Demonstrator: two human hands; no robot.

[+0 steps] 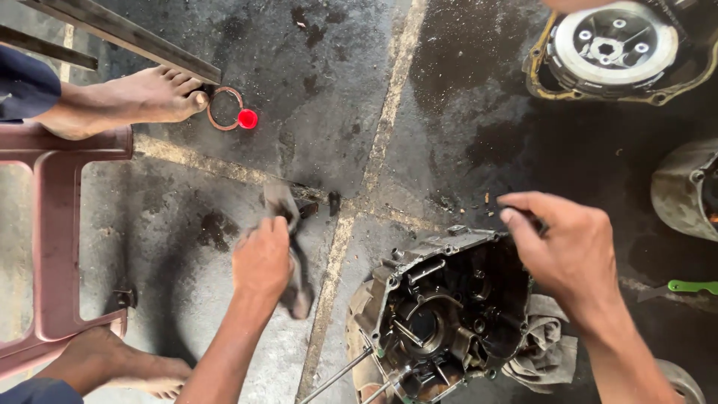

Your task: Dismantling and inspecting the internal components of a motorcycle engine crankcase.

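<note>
My left hand point(262, 258) is shut on a dirty grey rag point(290, 247), held above the stained concrete floor to the left of an engine crankcase. My right hand point(568, 247) grips the far right rim of that dark, greasy crankcase point(441, 314), which lies open side up on the floor. Gears and bores show inside it. A crumpled cloth point(546, 352) lies under its right side. Thin metal rods point(340, 378) stick out from its lower left.
Another person's bare feet point(123, 97) point(112, 366) rest by a pink plastic stool point(52, 224) at the left. A ring with a red cap point(233, 114) lies near the upper foot. A clutch assembly point(613, 49) sits top right, a metal cover point(684, 187) at right, a green-handled tool point(692, 286) beside it.
</note>
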